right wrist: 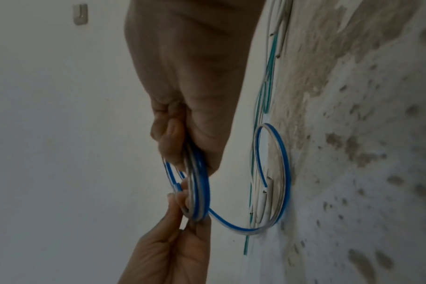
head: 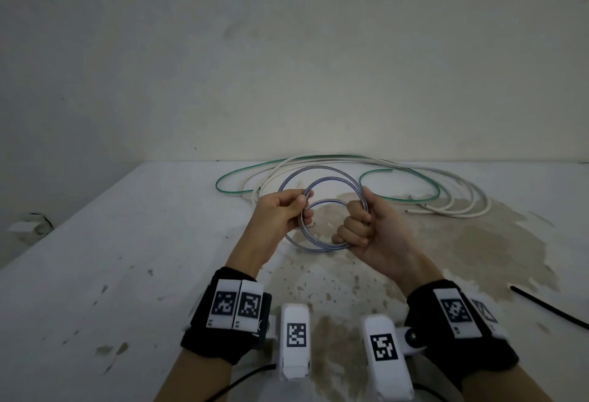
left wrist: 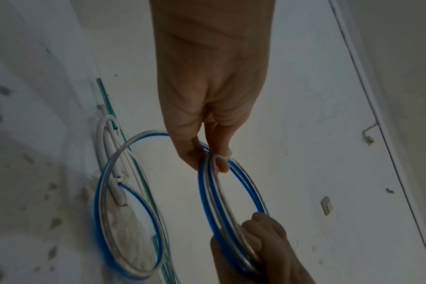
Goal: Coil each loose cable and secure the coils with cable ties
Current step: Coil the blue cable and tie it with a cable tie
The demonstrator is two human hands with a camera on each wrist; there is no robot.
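So both hands are up over the bench, left hand pinching the blue coil between thumb and fingers, right hand fisted tight round its opposite side.

Stained white table bears white cable, green cable.

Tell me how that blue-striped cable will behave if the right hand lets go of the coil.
The blue-striped cable looks springy: its free loops hold round arcs instead of drooping, so the coil would probably spring open. The right hand grips several turns together and the left hand pinches the other side, which suggests it needs holding. It seems light.
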